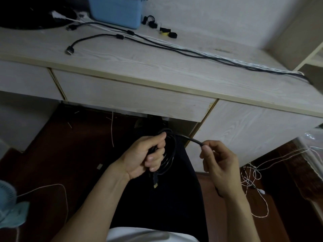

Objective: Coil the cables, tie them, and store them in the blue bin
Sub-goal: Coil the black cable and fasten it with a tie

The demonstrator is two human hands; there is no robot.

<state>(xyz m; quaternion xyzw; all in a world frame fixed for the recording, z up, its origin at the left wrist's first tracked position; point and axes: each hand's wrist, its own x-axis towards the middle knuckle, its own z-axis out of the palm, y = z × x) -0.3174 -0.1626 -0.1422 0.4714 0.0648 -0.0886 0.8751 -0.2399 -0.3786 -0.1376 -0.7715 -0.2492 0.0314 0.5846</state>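
Below the desk edge, my left hand point(148, 154) grips a coiled black cable point(170, 154), whose gold-tipped plug point(155, 183) hangs under the fist. My right hand point(218, 159) pinches the cable's free end point(190, 139), stretched out from the coil. The blue bin point(117, 11) stands at the back of the desk. Two long black cables point(157, 43) and a white cable point(209, 54) lie stretched across the desktop. Small black and yellow ties point(166, 31) lie just right of the bin.
The pale wooden desk point(122, 63) has a drawer front below its edge. A dark object point(31, 13) sits at the desk's back left. Thin white wires point(253, 172) tangle on the floor at right, and a light blue fan point(8, 203) stands at lower left.
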